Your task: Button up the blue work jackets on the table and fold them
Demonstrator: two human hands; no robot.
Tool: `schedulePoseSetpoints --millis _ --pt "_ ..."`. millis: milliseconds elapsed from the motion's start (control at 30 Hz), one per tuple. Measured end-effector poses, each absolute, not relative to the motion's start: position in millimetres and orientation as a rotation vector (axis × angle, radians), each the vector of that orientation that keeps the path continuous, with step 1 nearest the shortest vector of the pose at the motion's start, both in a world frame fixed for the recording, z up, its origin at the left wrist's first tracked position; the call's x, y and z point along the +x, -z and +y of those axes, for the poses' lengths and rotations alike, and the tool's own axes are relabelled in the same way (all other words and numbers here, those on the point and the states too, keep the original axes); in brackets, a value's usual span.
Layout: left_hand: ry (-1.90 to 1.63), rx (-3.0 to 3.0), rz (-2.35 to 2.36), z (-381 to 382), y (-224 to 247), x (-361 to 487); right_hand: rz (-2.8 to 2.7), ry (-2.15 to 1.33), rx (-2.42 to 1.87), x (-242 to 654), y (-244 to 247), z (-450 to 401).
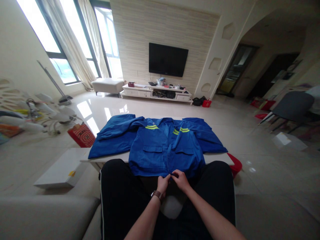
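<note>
A blue work jacket [152, 156] with yellow-green stripes lies spread on a white table, its front facing up and its collar away from me. At the bottom of the front opening, my left hand [163, 184] pinches the hem; a brown-strapped watch [157, 195] is on that wrist. Close against it, my right hand [181, 180] grips the same hem edge from the other side. Both hands are closed on the cloth, and the fingertips nearly meet. Any fastener between them is too small to make out. More blue cloth lies under the jacket at left and right.
My knees flank the jacket at the table's [122, 157] near edge. A white box [60, 170] stands on the floor at left, behind it a red patterned bag [82, 135]. A red stool [234, 165] shows at right. Farther off are a TV cabinet [140, 92] and a grey chair [292, 105].
</note>
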State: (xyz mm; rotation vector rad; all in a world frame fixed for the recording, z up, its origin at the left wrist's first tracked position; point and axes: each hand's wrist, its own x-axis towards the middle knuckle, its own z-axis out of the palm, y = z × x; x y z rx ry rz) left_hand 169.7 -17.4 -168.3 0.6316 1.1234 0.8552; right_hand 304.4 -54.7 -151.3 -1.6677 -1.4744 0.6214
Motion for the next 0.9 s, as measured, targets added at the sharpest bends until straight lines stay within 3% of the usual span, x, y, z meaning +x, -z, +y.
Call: schedulePoseSetpoints --millis 900 --pt "-0.875 0.729 1.073 -19 170 173 -1.468 -0.372 -1.625 295 137 -57"
